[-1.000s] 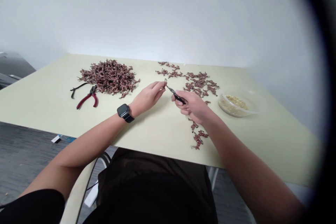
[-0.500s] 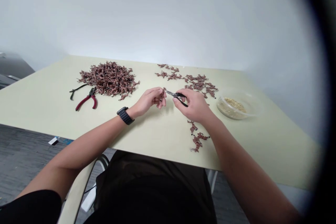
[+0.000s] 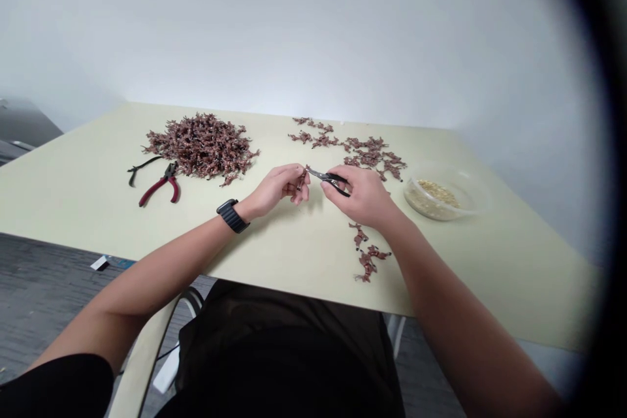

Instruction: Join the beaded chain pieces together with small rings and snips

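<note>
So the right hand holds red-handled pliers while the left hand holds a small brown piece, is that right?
Not quite: the head view shows black-handled pliers in the right hand. The left hand does hold a small brown piece.

This looks like a small craft or hand-assembly workshop, set up in a plain room that could equally belong to an office. From the middle of the view, a bare pale wall (image 3: pixel 294 26) stands at twelve o'clock behind a smooth, light-coloured table (image 3: pixel 274 255), and grey, carpet-like flooring (image 3: pixel 44 300) shows at eight. Bench work is suggested by the heap of small brown figures (image 3: pixel 203 147) between nine and ten, red-handled pliers (image 3: pixel 153 189) at nine, and a clear plastic tub (image 3: pixel 431 211) of tiny gold-coloured bits (image 3: pixel 438 191) at three.
</note>
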A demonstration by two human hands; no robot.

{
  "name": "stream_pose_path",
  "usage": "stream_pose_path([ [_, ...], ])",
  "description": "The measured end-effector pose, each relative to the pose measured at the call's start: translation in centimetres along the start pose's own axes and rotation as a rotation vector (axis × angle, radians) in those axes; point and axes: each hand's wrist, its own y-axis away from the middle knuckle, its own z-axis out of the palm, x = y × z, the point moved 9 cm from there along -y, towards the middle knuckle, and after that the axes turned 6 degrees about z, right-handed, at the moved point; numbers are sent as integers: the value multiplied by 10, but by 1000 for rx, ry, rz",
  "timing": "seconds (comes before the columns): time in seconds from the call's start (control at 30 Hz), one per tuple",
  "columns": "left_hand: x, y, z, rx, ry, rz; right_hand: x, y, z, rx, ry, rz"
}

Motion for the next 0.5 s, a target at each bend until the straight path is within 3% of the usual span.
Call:
stream_pose_path([
  [0.17,7,2,2,24,-140,69,10,1,5,-41,-121,134],
  [0.3,30,8,-3,144,-561,200,23,5,27,-226,-540,363],
  [0.4,43,11,-3,177,-718,279,24,10,42,-354,-819,479],
  [0.5,40,8,-7,187,-600,266,27,5,33,-248,-744,441],
])
